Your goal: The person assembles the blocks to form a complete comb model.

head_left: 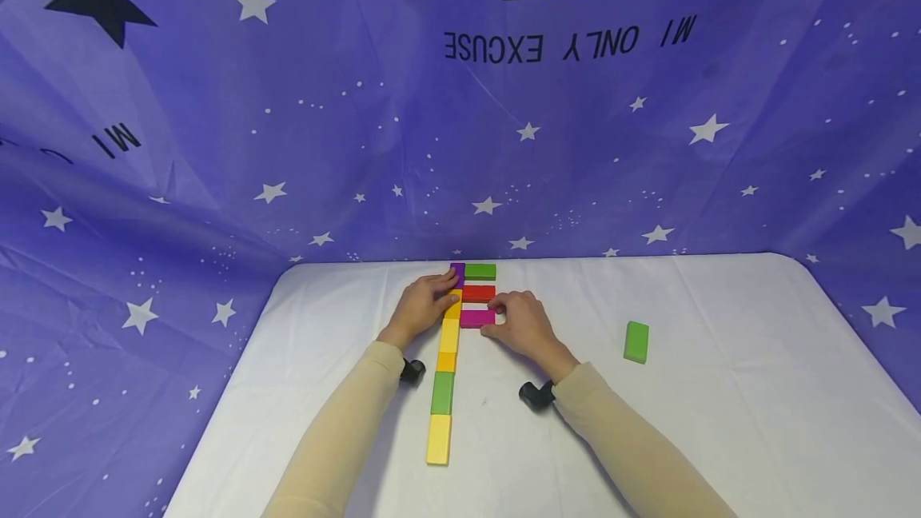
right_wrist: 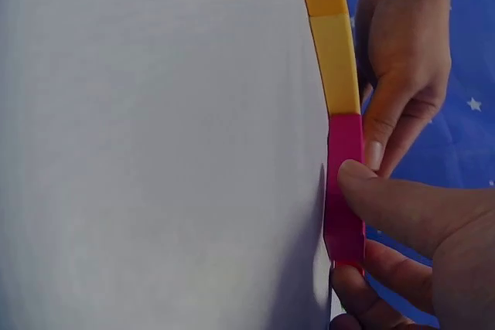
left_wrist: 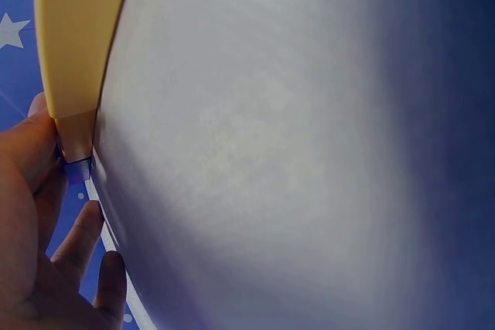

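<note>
A column of blocks runs toward the person: a purple block [head_left: 458, 268] at the far end, an orange block [head_left: 452, 311], then yellow, orange, green and yellow ones. My left hand [head_left: 417, 310] touches the purple and orange blocks with extended fingers and thumb. Jutting right from the column's far part are a green block [head_left: 480, 272], a red block [head_left: 479, 293] and a magenta block [head_left: 472, 319]. Between thumb and finger, my right hand [head_left: 528, 328] pinches the magenta block's right end. In the right wrist view, the thumb presses that magenta block [right_wrist: 345, 141].
One loose green block [head_left: 636, 342] lies to the right on the white tabletop [head_left: 719, 422]. Purple-blue cloth [head_left: 403, 142] with stars and lettering hangs behind the table. Both wrists carry a black camera mount [head_left: 536, 396].
</note>
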`<state>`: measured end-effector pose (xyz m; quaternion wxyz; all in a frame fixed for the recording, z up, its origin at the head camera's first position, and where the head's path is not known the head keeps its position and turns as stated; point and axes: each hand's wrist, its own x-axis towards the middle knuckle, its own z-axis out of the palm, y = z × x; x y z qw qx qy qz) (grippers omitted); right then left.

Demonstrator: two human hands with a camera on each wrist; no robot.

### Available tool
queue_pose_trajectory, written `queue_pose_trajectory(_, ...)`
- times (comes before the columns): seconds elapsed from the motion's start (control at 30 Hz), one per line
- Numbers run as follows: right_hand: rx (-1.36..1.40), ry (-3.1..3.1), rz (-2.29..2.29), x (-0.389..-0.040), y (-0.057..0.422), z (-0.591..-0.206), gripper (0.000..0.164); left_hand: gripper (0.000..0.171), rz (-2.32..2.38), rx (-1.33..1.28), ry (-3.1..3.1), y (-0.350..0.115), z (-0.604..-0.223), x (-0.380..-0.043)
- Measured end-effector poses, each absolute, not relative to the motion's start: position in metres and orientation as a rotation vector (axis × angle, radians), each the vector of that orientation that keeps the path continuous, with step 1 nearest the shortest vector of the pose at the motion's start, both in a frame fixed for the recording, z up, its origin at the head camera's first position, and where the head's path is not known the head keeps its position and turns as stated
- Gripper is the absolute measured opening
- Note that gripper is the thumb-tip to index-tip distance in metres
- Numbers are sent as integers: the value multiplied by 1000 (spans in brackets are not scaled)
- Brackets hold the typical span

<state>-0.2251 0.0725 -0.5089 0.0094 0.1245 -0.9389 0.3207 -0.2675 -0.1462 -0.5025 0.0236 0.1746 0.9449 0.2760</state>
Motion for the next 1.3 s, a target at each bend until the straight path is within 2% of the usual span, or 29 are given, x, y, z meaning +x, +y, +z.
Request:
queue_pose_trajectory(0.43,344,-2817,1338,-217,106,-493,42,46,870,562,2936,-147,-503,-266)
queue_pose_trajectory(1.3,325,-2761,1189,-183,195,-478,44,46,872,569,2933,-147,-503,-266)
